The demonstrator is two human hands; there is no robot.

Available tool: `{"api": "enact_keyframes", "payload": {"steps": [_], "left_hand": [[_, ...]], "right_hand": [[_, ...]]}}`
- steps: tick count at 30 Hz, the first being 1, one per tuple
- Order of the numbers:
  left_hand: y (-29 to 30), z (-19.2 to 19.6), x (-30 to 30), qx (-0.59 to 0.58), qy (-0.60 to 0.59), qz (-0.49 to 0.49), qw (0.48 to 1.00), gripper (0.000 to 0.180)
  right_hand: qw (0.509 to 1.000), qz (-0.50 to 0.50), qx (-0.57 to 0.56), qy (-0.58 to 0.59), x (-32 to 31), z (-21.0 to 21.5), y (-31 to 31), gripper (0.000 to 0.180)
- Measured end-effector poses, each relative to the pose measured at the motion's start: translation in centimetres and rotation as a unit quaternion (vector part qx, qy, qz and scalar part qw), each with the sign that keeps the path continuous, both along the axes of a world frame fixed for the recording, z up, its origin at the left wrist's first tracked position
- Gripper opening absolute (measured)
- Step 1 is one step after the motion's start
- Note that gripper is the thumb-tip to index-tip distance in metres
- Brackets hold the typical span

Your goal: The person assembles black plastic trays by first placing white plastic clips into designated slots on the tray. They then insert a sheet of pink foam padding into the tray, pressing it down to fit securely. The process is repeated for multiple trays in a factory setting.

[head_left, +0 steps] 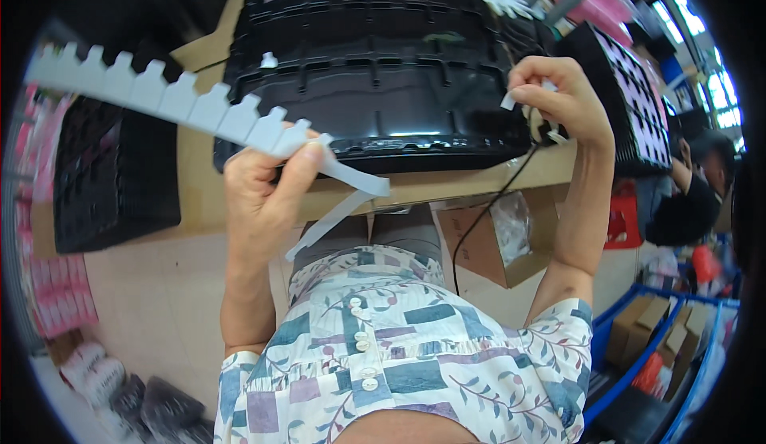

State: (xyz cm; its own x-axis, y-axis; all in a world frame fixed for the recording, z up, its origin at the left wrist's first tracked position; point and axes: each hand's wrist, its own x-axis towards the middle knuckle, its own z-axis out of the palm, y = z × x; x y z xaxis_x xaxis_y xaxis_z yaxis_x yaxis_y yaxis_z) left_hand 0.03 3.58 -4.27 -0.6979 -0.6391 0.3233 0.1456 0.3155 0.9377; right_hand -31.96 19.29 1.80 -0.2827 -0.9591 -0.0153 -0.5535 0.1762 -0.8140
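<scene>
My left hand (267,185) is closed on a white strip (187,101) with a row of notched tabs along its upper edge. The strip stretches out to the upper left, and a narrow folded tail (347,205) hangs from the hand's right side. My right hand (562,97) pinches a small white piece (509,101) between thumb and fingers, above the right edge of a black plastic tray (383,109). On the tray's surface lies a small white tab (269,60). The tray rests on the table in front of me.
Stacked black trays stand at the left (116,177) and at the right (622,97). A dark cable (499,197) hangs over the table edge near an open cardboard box (495,240). Another person (690,193) is at the far right, above a blue-framed cart (638,292).
</scene>
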Motion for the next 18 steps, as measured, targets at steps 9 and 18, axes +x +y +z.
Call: {"api": "enact_keyframes", "payload": {"steps": [9,18], "left_hand": [[-0.9,-1.9,-1.0,0.038,0.032,0.028,0.998,0.013],[-1.1,-1.9,-1.1,0.021,0.055,0.021,0.998,0.014]], "right_hand": [[0.988,0.069,-0.003,0.141,-1.0,-2.6,-0.8,0.016],[0.967,0.038,-0.042,0.249,-0.1,-3.7,-1.3,0.012]]}}
